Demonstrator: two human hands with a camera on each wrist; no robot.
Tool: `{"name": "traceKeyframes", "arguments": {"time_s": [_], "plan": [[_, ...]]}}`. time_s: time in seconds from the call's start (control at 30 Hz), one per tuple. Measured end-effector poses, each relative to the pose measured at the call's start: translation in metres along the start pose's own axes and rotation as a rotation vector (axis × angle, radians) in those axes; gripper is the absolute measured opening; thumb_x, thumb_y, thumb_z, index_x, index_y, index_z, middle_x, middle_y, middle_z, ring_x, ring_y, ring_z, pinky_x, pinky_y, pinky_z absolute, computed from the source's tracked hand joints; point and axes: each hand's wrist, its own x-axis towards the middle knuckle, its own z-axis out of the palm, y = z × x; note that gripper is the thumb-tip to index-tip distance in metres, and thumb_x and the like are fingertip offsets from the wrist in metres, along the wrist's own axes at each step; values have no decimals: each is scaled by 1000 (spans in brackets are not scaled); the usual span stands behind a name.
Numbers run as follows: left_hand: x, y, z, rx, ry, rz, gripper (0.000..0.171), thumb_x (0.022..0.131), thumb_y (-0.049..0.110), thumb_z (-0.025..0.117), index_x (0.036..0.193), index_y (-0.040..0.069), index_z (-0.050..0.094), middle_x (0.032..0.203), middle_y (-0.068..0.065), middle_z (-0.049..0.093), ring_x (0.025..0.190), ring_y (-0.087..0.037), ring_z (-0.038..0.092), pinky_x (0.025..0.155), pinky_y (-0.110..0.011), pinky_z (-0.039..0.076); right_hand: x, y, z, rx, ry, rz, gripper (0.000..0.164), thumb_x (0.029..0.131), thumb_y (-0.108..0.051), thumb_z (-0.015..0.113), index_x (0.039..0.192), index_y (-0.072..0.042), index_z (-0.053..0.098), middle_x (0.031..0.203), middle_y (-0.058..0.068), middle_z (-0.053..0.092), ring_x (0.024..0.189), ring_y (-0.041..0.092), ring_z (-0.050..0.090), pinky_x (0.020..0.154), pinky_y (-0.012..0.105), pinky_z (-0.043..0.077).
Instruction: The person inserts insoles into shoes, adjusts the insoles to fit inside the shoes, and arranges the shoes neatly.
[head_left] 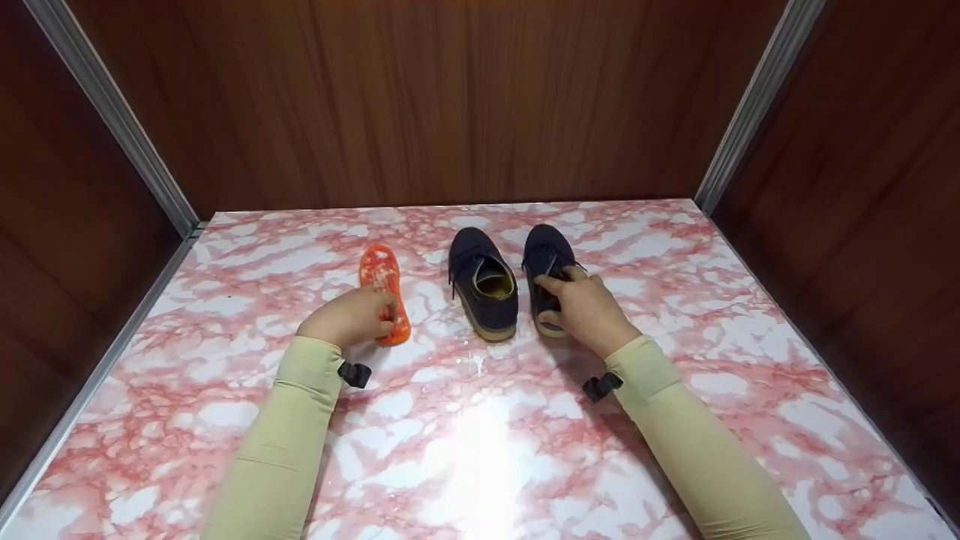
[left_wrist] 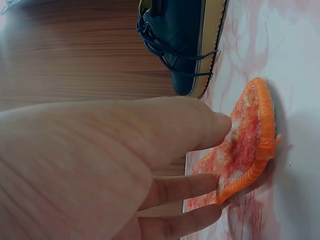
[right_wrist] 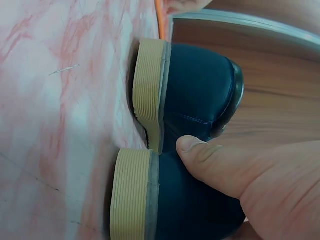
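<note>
My left hand [head_left: 352,315] is over the near half of an orange-rimmed insole [head_left: 384,270] with a red-and-white mottled top, which lies on the table. The left wrist view has the thumb and two extended fingers [left_wrist: 192,186] at the insole's edge. On the right, my right hand [head_left: 589,304] reaches over a dark navy lace-up shoe [head_left: 541,244], index finger stretched across its opening. Its straight thumb [right_wrist: 200,155] lies at the shoe's heel in the right wrist view; the other fingers are mostly hidden there. A matching shoe [head_left: 480,259] with a yellowish lining stands between the hands.
The table [head_left: 480,420] has a red-and-white marbled surface. Brown wood-grain panels [head_left: 450,105] enclose it at the back and both sides, with metal posts [head_left: 757,97] at the rear corners. Both shoes have thick tan soles and stand close together.
</note>
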Motion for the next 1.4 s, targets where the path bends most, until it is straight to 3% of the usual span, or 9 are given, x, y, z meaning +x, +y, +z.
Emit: {"name": "traceKeyframes", "arguments": {"time_s": [0.43,0.6,0.77,0.93,1.03,1.2,1.4], "plan": [[0,2,1,-20,-10,-24,14,103,22,71,111,12,75,108,-9,73,94,-24,61,91,-47,51,-1,-1,0,16,-29,36,66,100,-38,81,159,-21,59,158,36,51,122,62,61,102,67,57],[2,4,1,-29,2,7,15,102,23,72,110,11,75,105,-9,73,93,-24,61,92,-47,51,-2,-4,-6,-33,-64,79,68,100,-41,81,161,-24,56,159,36,51,123,63,62,98,69,58],[0,3,0,-20,16,16,12,101,20,72,108,10,75,103,-8,73,93,-24,61,92,-46,51,3,-16,-17,-81,-51,64,66,99,-48,79,156,-20,61,146,33,65,118,59,66,95,70,59],[-4,3,-3,-44,24,8,13,102,19,71,109,10,76,98,-6,73,90,-22,61,89,-43,50,22,-37,-33,-66,57,77,68,101,-55,74,148,-8,61,135,28,70,118,54,68,99,68,57],[-3,4,-4,-44,24,7,14,103,20,71,111,10,76,101,-7,73,90,-22,62,89,-44,51,38,-48,-37,-88,68,80,76,102,-58,69,150,1,57,135,28,68,120,52,68,102,64,58],[-4,5,-2,-46,17,-9,17,101,20,72,115,11,76,106,-9,71,93,-23,61,90,-45,50,66,-64,-29,-157,-13,49,84,104,-65,62,145,8,57,129,27,70,123,48,67,112,59,54],[-3,5,-1,-36,8,-17,21,101,23,71,119,11,75,115,-13,69,96,-25,60,90,-46,50,85,-86,-21,-63,-146,108,88,101,-76,56,140,3,66,139,22,71,121,39,73,112,56,55]]}}
